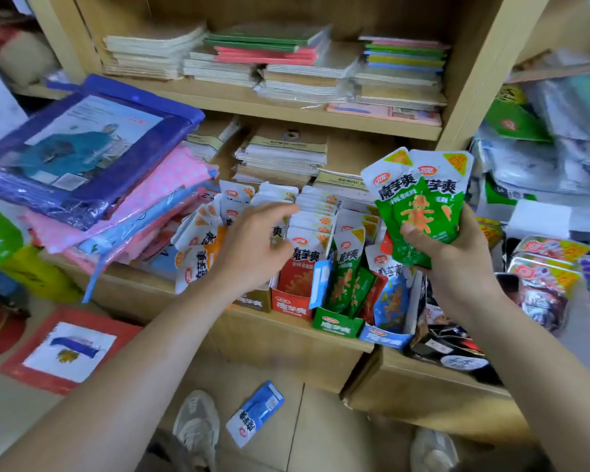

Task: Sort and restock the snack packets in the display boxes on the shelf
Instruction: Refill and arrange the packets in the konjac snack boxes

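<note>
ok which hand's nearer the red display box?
Left. The left hand hovers at the upper left of the red display box; the right hand holds green packets farther off to its right.

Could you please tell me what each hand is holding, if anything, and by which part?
The right hand grips two green packets by their lower ends; the left hand holds nothing.

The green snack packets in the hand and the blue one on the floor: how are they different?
The green snack packets stand upright, gripped in the right hand; the blue snack packet lies flat on the floor. Green is a pair; blue is alone. Both have white tops.
</note>
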The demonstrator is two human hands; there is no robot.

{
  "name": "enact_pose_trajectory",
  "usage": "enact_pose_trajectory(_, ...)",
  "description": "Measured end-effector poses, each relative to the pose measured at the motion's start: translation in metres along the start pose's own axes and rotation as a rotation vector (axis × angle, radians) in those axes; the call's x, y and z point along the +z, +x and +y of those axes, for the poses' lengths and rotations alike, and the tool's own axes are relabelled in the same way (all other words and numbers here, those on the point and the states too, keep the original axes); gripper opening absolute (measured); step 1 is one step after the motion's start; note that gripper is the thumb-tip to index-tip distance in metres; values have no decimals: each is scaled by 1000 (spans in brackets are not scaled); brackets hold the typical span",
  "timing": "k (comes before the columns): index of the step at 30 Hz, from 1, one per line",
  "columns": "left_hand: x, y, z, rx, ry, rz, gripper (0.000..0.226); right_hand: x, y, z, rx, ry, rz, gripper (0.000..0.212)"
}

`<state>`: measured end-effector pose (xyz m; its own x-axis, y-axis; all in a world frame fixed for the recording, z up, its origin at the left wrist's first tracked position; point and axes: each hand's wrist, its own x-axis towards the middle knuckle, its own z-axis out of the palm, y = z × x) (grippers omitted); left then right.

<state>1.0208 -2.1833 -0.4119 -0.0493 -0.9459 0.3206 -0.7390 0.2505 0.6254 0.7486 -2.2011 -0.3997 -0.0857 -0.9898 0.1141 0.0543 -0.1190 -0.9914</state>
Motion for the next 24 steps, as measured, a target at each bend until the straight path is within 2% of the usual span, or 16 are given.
enact_pose_trajectory(1, -1, -2, 4, 10, -50, 78, 39, -3, -1, 0, -2, 3, -3, 54)
enact_pose_trajectory(3, 0, -9, 16, -26, -105, 97, 18, -8, -2, -1, -15, -9, -14, 54)
enact_pose_trajectory(7, 22, -24, 23, -146, -47, -138, 40, -14, -5, -3, -39, -26, -31, 56)
enact_pose_trajectory(9, 36, -27, 21, -147, -3, -161, 36, -16, -6, -3, -49, -27, -33, 57)
enact_pose_trajectory(11, 40, -27, 23, -86, 27, -112, 15, -17, -6, -5, -66, -42, -36, 59)
enact_pose_trajectory(13, 40, -28, 24, -63, 6, -13, 34, -20, -6, -8, -79, -49, -31, 59)
enact_pose_trajectory(18, 18, -31, 43, 10, -282, 264, 4, -32, -4, -16, -98, -58, 45, 58)
enact_pose_trajectory(20, 15, -30, 50, 46, -348, 330, 8, -39, -4, -19, -101, -51, 80, 58)
enact_pose_trajectory(24, 29, -28, 58, 73, -341, 357, 10, -54, -4, -22, -80, -12, 141, 52)
